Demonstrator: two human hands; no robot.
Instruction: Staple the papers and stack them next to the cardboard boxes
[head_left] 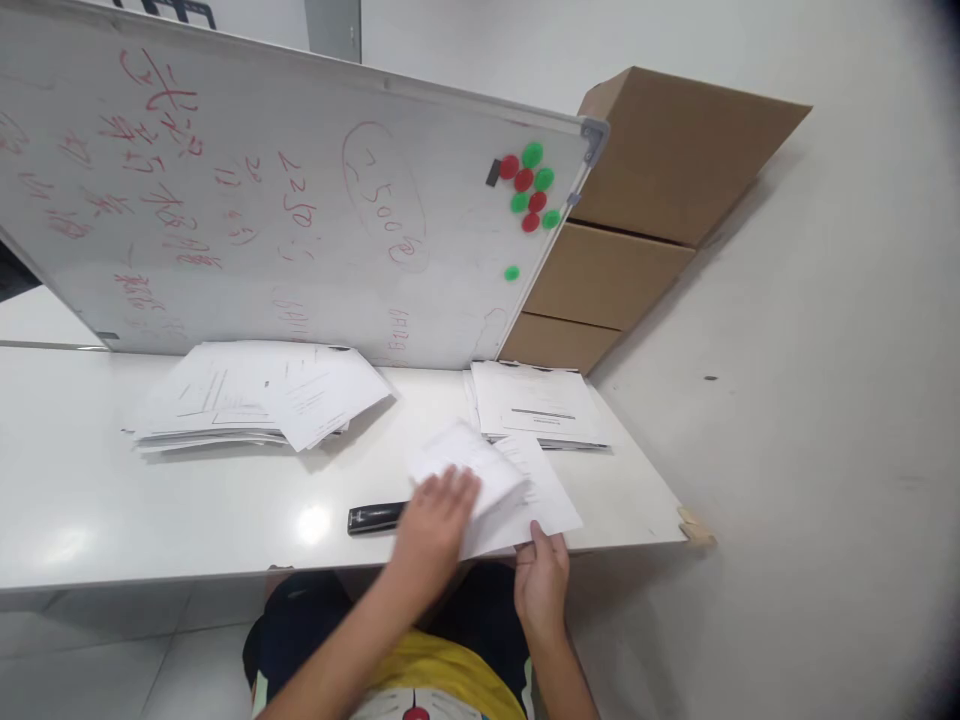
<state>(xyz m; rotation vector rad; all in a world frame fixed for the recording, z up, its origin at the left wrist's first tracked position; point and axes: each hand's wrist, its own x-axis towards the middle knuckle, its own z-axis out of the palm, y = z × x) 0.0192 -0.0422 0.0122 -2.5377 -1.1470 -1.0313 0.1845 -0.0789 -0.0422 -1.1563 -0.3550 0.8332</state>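
My left hand [435,525] lies on a small bundle of white sheets [517,490] at the table's front edge, fingers together and curled round a page that bends upward. My right hand [541,580] pinches the near edge of the same bundle from below, thumb on top. A black stapler [373,518] rests on the table just left of my left hand.
A spread pile of papers [255,395] lies at the back left and a neater stack [536,400] at the back right of the white table [150,500]. A whiteboard [300,200] with red writing and magnets leans behind. Cardboard boxes [637,200] stand by the wall.
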